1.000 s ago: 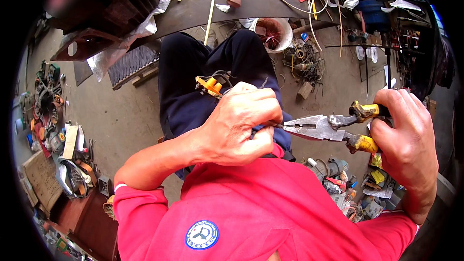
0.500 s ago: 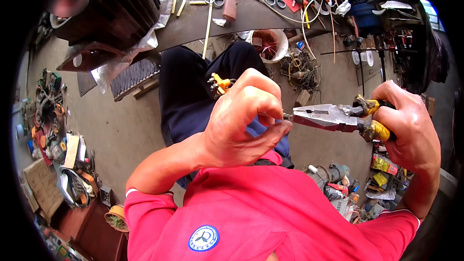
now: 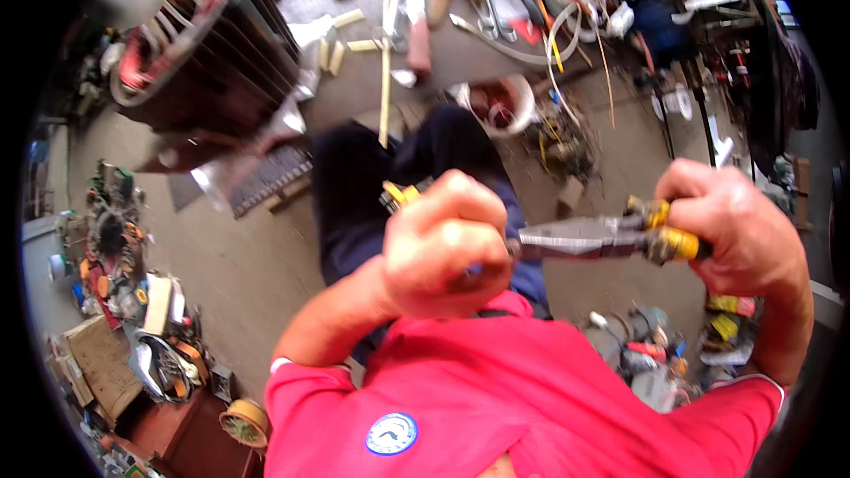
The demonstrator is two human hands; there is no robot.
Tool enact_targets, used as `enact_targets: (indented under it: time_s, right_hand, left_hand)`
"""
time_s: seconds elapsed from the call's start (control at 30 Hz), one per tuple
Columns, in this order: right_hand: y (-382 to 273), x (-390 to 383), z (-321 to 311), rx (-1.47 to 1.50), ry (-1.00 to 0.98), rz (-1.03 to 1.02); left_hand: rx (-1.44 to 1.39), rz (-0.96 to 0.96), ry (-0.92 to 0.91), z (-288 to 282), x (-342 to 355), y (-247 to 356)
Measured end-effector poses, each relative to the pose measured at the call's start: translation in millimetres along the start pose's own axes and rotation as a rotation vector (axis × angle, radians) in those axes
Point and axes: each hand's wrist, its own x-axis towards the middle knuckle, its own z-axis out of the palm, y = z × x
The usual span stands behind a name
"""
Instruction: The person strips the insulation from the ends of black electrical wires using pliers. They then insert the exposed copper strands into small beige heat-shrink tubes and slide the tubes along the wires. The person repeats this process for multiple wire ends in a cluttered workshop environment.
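My right hand (image 3: 730,226) is wrapped around the yellow handles of a pair of combination pliers (image 3: 584,237). Their steel jaws point left and meet the fingertips of my left hand (image 3: 447,252). That hand is curled closed, and a yellow terminal block (image 3: 400,196) with metal studs sticks out on its far left side. At the tip of the jaws, beside my left fingers, is a small dark metal bit, too blurred to name. Both hands are above my lap, in front of the red shirt (image 3: 496,372).
A finned motor housing (image 3: 252,57) with windings stands on the bench at the far left. A red-handled knife (image 3: 418,49), scissors and wires lie on the bench. Below its edge stands a white bucket (image 3: 529,111) with copper-coloured wire. Piled parts (image 3: 115,221) line the floor at left.
My left hand has closed more tightly and turned its knuckles upward. The pliers have shifted slightly left and sit more level. The whole view has moved, bringing more of the motor housing in.
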Motion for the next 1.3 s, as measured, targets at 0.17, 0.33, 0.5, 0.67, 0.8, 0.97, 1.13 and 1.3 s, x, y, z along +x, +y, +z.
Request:
enact_targets:
  time_s: [0.17, 0.33, 0.5, 0.67, 0.8, 0.97, 1.13, 1.3]
  right_hand:
    - [-2.1, 8.8, -28.7, -0.151, -0.156, -0.103]
    - [-4.0, 18.3, -30.5, -0.22, -0.4, -0.037]
    - [-4.3, 16.4, -25.4, -0.216, -0.375, -0.056]
    - [-9.9, 18.0, -29.4, -0.201, -0.32, 0.024]
    - [-14.2, 16.9, -32.4, -0.22, -0.292, 0.031]
    - [-31.9, -1.9, -37.5, -0.235, -0.198, 0.055]
    - [-12.0, 29.1, -19.0, -0.313, -0.087, -0.093]
    - [-23.1, -2.2, -11.2, -0.318, -0.057, 0.055]
  left_hand:
    - [0.034, -0.068, -0.12, 0.3, -11.4, 3.8]
    - [-0.171, -0.443, -0.267, -3.2, -49.2, 0.8]
    - [0.138, -0.08, -0.078, -0.1, -10.8, 17.7]
    - [0.349, -0.262, -0.055, 7.5, -20.4, 19.1]
    - [0.38, -0.203, -0.059, 5.2, -16.9, 23.4]
    - [0.396, -0.177, -0.069, 9.1, -8.9, 12.8]
    - [0.611, -0.05, -0.095, -4.2, -18.9, -2.8]
    - [0.392, -0.015, -0.157, 21.8, -21.1, -11.7]
